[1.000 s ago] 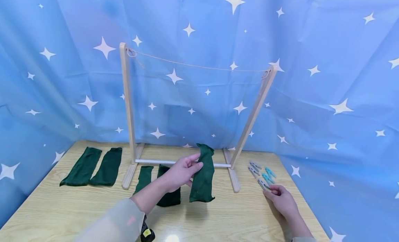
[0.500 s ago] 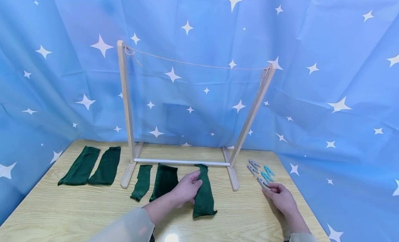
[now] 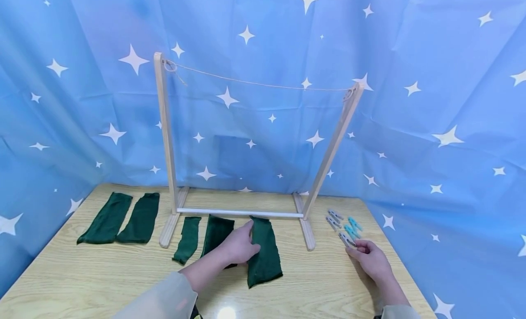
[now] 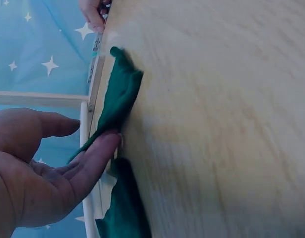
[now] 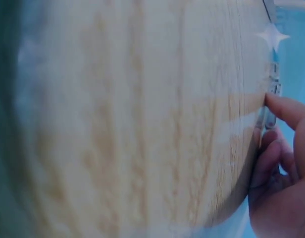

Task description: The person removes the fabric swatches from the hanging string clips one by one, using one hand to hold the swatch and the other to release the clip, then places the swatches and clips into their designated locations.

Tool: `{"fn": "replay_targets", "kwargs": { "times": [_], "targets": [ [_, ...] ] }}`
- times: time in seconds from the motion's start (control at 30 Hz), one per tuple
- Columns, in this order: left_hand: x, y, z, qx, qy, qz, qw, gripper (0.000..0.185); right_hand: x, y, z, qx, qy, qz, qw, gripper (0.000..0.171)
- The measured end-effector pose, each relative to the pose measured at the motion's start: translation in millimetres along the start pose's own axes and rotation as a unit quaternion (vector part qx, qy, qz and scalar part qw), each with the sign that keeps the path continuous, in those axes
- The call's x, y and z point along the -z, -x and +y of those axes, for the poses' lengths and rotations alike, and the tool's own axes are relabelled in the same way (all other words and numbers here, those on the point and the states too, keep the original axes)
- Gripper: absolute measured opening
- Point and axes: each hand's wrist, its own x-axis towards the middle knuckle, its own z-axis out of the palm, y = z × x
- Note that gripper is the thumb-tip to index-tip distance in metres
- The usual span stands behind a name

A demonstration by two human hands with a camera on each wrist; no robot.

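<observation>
My left hand (image 3: 241, 246) is at the left edge of a dark green cloth (image 3: 266, 252) lying flat on the table. In the left wrist view the thumb (image 4: 63, 125) stands apart from the fingers, whose tips touch the green cloth (image 4: 120, 94) near its edge. Part of another darker green cloth (image 3: 218, 232) is hidden behind that hand and wrist. On the right, my right hand (image 3: 371, 262) pinches the end of a grey clothespin (image 3: 346, 239) low at the tabletop. The right wrist view shows finger and thumb around this clothespin (image 5: 270, 118).
A wooden frame (image 3: 165, 127) with a string (image 3: 255, 85) tied between its posts stands at the back. A narrow green cloth (image 3: 188, 239) and two more, one left (image 3: 106, 218) and one beside it (image 3: 141, 218), lie leftward. Grey clothespins (image 3: 334, 220) and turquoise clothespins (image 3: 352, 227) lie right.
The left hand has lowered the green cloth from the air onto the table, then let it go and shifted to its left edge. The right hand has stayed at the clothespin.
</observation>
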Motion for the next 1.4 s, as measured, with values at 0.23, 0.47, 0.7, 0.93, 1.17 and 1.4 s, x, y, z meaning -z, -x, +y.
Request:
{"fn": "replay_targets", "kwargs": {
  "times": [0.23, 0.47, 0.7, 0.93, 1.17, 1.4],
  "targets": [
    [6.5, 6.2, 1.8, -0.018, -0.108, 0.035, 0.9934, 0.067, 0, -1, 0, 0.001, 0.001, 0.000, 1.000, 0.067],
    [-2.9, -3.7, -14.1, -0.126, -0.283, -0.070, 0.9483, 0.074, -2, -3, 2, -0.003, -0.005, -0.002, 1.000, 0.064],
    [-9.9, -28.6, -54.2, -0.135, -0.333, -0.124, 0.9251, 0.092, -2, -5, 3, 0.002, -0.006, 0.002, 1.000, 0.063],
    [-11.8, -36.6, -61.8, -0.134, -0.363, -0.131, 0.9126, 0.094, -2, -5, 6, 0.001, -0.006, -0.003, 1.000, 0.067],
    [-14.5, -39.2, -63.5, -0.134, -0.374, -0.129, 0.9088, 0.094, -4, -3, 5, -0.002, -0.003, 0.000, 1.000, 0.065],
    [-15.4, -38.7, -62.4, -0.135, -0.366, -0.135, 0.9108, 0.093, -2, 0, 1, -0.001, -0.002, 0.001, 1.000, 0.068]
  ]
}}
